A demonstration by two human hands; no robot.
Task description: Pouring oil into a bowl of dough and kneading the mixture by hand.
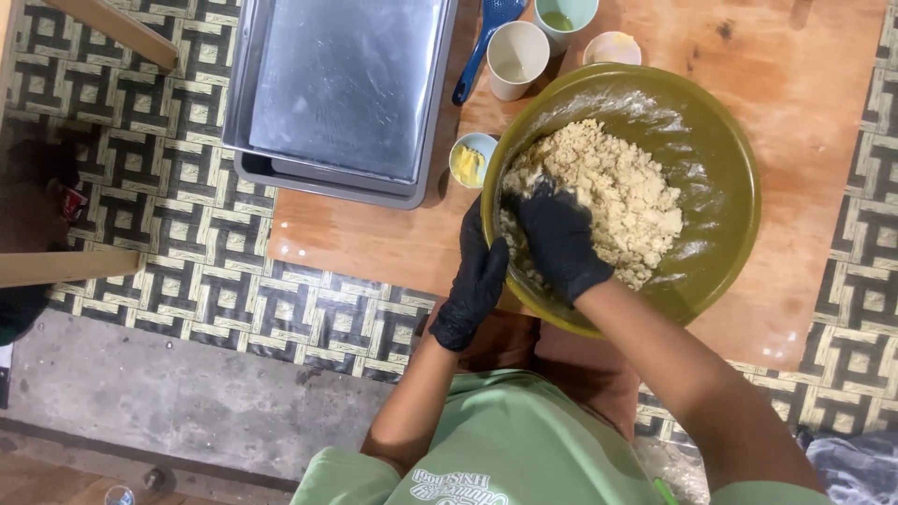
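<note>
A large olive-green bowl (720, 178) rests on a low wooden board (804, 84) and holds a crumbly pale dough (617, 192). My right hand (558, 241), in a black glove, is pressed into the near left part of the dough with its fingers closed in it. My left hand (472, 285), also in a black glove, grips the bowl's near left rim from outside. Flour dusts the bowl's inner wall.
A stack of grey metal baking trays (341, 93) lies at the board's far left. A small cup of yellow butter (468, 161), a blue spatula (482, 42), two beige cups (516, 58) and a small pink dish (613, 49) stand behind the bowl. A patterned woven mat (178, 215) surrounds the board.
</note>
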